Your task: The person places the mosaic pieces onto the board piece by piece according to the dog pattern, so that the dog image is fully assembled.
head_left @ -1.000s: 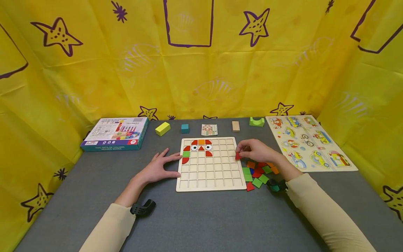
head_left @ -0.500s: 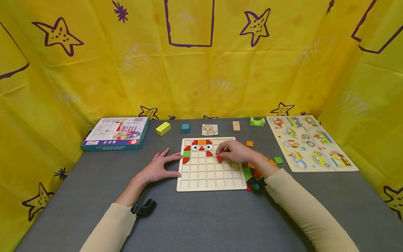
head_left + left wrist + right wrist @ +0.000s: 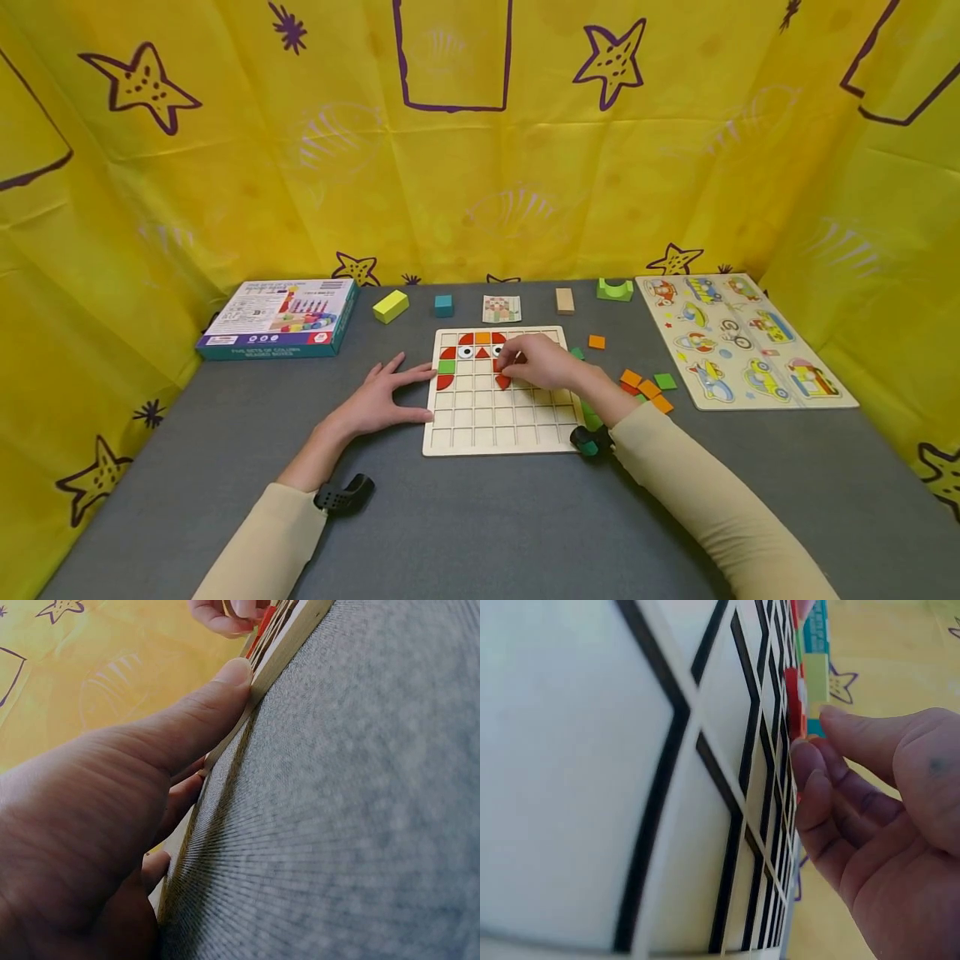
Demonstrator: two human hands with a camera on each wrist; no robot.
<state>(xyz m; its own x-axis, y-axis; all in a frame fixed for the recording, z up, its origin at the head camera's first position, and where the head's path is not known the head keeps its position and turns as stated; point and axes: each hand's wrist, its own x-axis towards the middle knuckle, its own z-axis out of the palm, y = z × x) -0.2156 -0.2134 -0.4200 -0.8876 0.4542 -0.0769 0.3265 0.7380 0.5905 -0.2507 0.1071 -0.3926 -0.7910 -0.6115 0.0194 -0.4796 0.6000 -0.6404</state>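
A square wooden grid board (image 3: 483,418) lies on the grey table. My left hand (image 3: 378,400) rests against its left edge, thumb and fingers spread; the left wrist view shows the thumb (image 3: 202,712) on the rim. Over the board's upper middle, my right hand (image 3: 542,362) pinches a small red tile (image 3: 502,382) below the right eye tile. The fingers partly hide its exact shape. Red curved tiles, an orange tile (image 3: 482,338), a green tile (image 3: 446,367) and two eye tiles sit in the upper left cells. In the right wrist view, red (image 3: 793,701) shows by the fingertips.
Loose orange tiles (image 3: 650,389) and green tiles (image 3: 664,381) lie right of the board, partly under the right forearm. Behind stand a yellow block (image 3: 391,307), a blue cube (image 3: 444,306), a picture card (image 3: 501,309) and a beige block (image 3: 565,301). A boxed set (image 3: 277,321) and puzzle board (image 3: 738,337) flank them.
My right hand has moved left from the board's right edge, carrying the red tile to below the right eye tile. My left hand stays at the left edge.
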